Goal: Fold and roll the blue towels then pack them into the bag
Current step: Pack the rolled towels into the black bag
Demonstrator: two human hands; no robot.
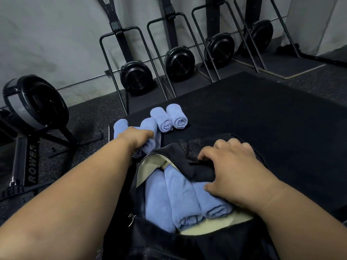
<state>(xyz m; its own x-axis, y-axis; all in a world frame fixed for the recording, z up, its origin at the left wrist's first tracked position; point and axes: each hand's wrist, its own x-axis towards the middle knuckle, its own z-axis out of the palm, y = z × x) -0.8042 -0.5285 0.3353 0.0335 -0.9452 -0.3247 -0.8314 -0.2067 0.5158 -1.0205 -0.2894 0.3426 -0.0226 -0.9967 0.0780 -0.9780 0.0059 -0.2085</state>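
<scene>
The left hand grips a soft, light rolled towel around its middle, best so it stays rolled, while the right hand pinches the bag flap.

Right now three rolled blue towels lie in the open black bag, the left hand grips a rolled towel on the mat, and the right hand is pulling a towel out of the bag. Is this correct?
Not entirely. In the head view the right hand grips no towel: it holds the flap of the black bag open. The three rolled towels in the bag and the left hand gripping a rolled towel on the mat are as you say.
</scene>
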